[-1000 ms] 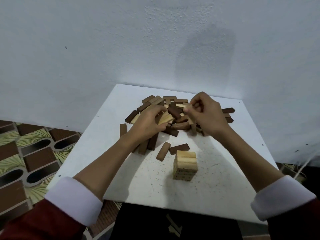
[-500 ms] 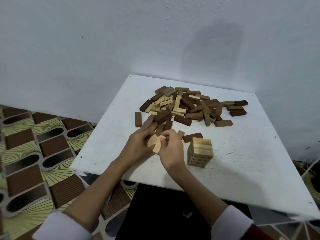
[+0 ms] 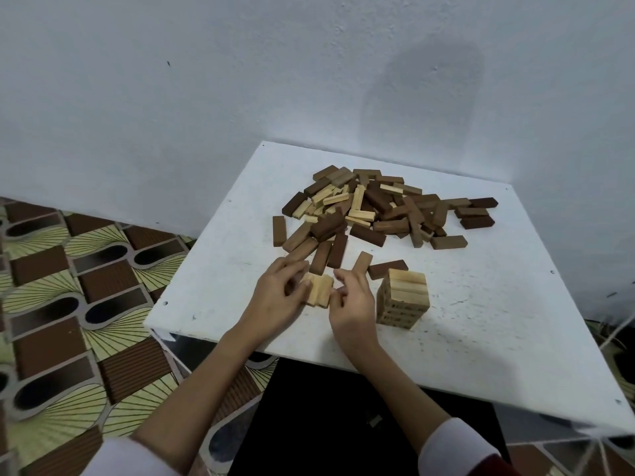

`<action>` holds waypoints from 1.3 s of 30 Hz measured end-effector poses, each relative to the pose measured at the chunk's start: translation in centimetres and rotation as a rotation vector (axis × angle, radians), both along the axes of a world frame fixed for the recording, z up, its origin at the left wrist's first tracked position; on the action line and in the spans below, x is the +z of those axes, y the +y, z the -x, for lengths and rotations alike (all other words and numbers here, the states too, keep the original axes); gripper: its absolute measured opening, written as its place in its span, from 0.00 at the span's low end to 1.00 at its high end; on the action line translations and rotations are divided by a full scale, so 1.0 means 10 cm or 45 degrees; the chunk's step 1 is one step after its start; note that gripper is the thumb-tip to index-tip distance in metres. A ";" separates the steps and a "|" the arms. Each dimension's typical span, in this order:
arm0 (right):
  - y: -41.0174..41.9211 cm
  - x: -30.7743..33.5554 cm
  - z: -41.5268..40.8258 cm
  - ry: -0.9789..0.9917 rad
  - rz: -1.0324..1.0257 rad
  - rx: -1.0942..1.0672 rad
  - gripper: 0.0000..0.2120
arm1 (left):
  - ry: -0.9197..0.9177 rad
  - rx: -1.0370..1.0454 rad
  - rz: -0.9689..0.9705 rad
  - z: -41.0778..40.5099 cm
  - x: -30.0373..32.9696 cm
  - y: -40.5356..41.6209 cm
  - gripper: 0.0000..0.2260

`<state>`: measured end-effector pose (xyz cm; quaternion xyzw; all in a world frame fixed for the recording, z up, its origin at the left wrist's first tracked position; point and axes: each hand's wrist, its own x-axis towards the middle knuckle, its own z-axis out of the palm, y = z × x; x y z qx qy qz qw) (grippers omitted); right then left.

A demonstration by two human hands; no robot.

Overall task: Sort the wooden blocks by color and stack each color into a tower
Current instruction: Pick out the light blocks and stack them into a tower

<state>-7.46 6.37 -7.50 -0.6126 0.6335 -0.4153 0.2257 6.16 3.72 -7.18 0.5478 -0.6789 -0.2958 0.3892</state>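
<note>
Both hands pinch a row of pale blocks (image 3: 319, 290) near the tabletop's (image 3: 481, 321) front-left edge, left hand (image 3: 276, 297) and right hand (image 3: 350, 304) squeezing its sides, likely to square a layer for the pale tower (image 3: 402, 298) just beside. The mixed pile (image 3: 378, 207) sits toward the back edge.

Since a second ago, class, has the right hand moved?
Yes. The right hand has come from the mixed pile of wooden blocks toward the near edge, now left of the light wooden tower.

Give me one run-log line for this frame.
phase: squaring light blocks | left hand: gripping set | right hand: pinching set | light tower: standing beside | mixed pile: unsorted
</note>
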 end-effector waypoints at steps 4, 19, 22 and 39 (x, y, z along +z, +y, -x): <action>0.04 -0.07 0.04 -0.016 0.091 0.105 0.20 | 0.088 -0.147 -0.039 -0.05 0.01 0.04 0.19; 0.04 -0.13 0.07 -0.018 0.194 0.157 0.20 | 0.052 -0.245 0.047 -0.10 -0.15 0.03 0.17; 0.04 -0.14 0.06 -0.013 0.156 0.155 0.20 | 0.059 -0.205 0.066 -0.10 -0.12 0.04 0.17; 0.05 -0.18 0.03 0.301 0.298 0.150 0.20 | 0.000 -0.241 0.077 -0.11 -0.15 0.04 0.12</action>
